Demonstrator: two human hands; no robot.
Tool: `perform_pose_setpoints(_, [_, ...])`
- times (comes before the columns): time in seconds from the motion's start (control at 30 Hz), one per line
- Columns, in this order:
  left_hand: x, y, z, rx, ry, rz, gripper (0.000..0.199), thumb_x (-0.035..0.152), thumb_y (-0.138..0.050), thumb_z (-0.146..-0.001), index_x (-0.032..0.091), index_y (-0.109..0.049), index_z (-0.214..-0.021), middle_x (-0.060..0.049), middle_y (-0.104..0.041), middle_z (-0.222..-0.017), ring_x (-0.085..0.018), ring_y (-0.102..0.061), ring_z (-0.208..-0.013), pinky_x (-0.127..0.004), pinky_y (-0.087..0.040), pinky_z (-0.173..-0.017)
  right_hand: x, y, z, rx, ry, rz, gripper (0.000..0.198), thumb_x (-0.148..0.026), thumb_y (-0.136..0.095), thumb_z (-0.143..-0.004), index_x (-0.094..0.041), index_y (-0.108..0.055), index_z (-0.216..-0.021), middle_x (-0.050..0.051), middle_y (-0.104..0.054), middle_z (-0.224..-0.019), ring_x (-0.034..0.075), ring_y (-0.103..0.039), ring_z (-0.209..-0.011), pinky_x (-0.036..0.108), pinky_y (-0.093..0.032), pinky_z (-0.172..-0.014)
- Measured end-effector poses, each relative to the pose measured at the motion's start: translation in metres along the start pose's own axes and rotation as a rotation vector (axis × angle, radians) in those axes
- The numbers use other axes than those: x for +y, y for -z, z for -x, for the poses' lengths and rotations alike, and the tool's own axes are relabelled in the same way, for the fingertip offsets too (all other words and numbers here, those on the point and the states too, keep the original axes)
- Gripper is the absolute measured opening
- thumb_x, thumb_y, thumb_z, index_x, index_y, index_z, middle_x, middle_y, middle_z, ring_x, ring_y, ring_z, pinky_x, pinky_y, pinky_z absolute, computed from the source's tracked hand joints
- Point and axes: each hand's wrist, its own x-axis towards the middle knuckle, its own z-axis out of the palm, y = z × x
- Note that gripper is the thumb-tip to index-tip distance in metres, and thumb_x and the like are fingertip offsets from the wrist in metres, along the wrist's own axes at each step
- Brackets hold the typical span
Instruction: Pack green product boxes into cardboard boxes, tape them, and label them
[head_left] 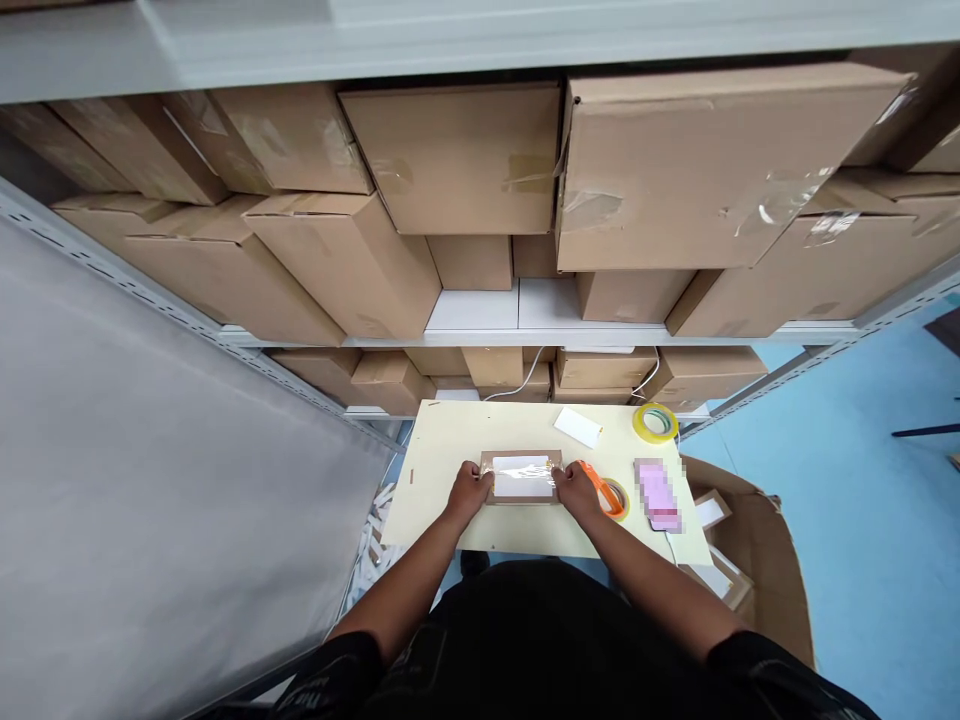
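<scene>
A small cardboard box (521, 502) lies flat on the cream tabletop (442, 440), with a white label (517, 485) on its upper face. Shiny clear tape runs over the label. My left hand (470, 490) grips the box's left end, thumb on top. At the opposite end my right hand (576, 488) holds it the same way, fingers closed. Just right of that hand is an orange tape dispenser (604, 492) with a roll in it. The fingers under the box's edges are partly hidden.
Behind the table, shelves (480, 337) hold many cardboard boxes (465, 160). A white slip (578, 427), a yellow tape roll (655, 423) and a blurred phone (658, 495) lie on the table. A large open carton (776, 570) with labelled packages stands at right; a grey wall (150, 450) is left.
</scene>
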Motion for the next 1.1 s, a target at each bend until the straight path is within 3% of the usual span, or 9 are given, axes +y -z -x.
perform_pose_setpoints(0.23, [-0.016, 0.025, 0.004, -0.147, -0.142, 0.07, 0.021, 0.044, -0.057, -0.09, 0.023, -0.058, -0.093, -0.005, -0.073, -0.099, -0.024, -0.069, -0.097, -0.033, -0.05, -0.085, 0.01, 0.009, 0.011, -0.031, 0.006, -0.026, 0.041, -0.064, -0.052, -0.091, -0.025, -0.047, -0.075, 0.0, -0.064, -0.074, 0.023, -0.062, -0.076, 0.032, -0.042, -0.07])
perform_pose_setpoints(0.53, [-0.037, 0.056, -0.021, -0.304, -0.339, 0.075, 0.018, 0.04, -0.058, -0.087, 0.024, -0.061, -0.092, -0.005, -0.074, -0.1, -0.026, -0.07, -0.101, -0.036, -0.052, -0.091, 0.005, 0.007, 0.046, 0.094, 0.001, -0.052, 0.044, -0.067, -0.049, -0.088, -0.025, -0.051, -0.075, 0.001, -0.066, -0.078, 0.026, -0.065, -0.084, 0.035, -0.046, -0.078])
perform_pose_setpoints(0.67, [-0.04, 0.06, -0.032, -0.397, -0.288, 0.106, 0.027, 0.042, -0.06, -0.087, 0.023, -0.065, -0.104, -0.009, -0.075, -0.113, -0.027, -0.069, -0.108, -0.038, -0.052, -0.095, 0.003, -0.002, 0.056, 0.126, -0.06, -0.056, 0.044, -0.067, -0.049, -0.088, -0.024, -0.061, -0.086, 0.005, -0.072, -0.09, 0.029, -0.067, -0.093, 0.039, -0.048, -0.086])
perform_pose_setpoints(0.83, [-0.03, 0.048, -0.038, -0.582, -0.258, 0.151, 0.044, 0.03, -0.063, -0.087, 0.018, -0.063, -0.129, -0.012, -0.068, -0.138, -0.025, -0.068, -0.116, -0.034, -0.051, -0.099, -0.007, -0.015, 0.055, 0.176, -0.051, -0.165, 0.05, -0.058, -0.057, -0.087, -0.021, -0.067, -0.119, 0.011, -0.071, -0.127, 0.032, -0.062, -0.123, 0.04, -0.043, -0.107])
perform_pose_setpoints(0.93, [-0.021, 0.045, -0.043, -0.561, -0.267, 0.16, 0.05, 0.023, -0.063, -0.085, 0.017, -0.06, -0.135, -0.012, -0.066, -0.141, -0.024, -0.069, -0.115, -0.031, -0.051, -0.098, -0.018, -0.022, 0.053, 0.158, -0.044, -0.211, 0.055, -0.055, -0.06, -0.086, -0.019, -0.066, -0.127, 0.013, -0.068, -0.134, 0.032, -0.059, -0.129, 0.04, -0.041, -0.111])
perform_pose_setpoints(1.1, [-0.021, 0.049, -0.057, -0.544, -0.244, 0.144, 0.053, 0.025, -0.064, -0.085, 0.02, -0.059, -0.138, -0.01, -0.063, -0.146, -0.025, -0.068, -0.118, -0.029, -0.052, -0.093, -0.023, -0.03, 0.052, 0.125, -0.056, -0.261, 0.05, -0.052, -0.064, -0.084, -0.021, -0.068, -0.124, 0.012, -0.071, -0.129, 0.032, -0.063, -0.123, 0.042, -0.045, -0.108])
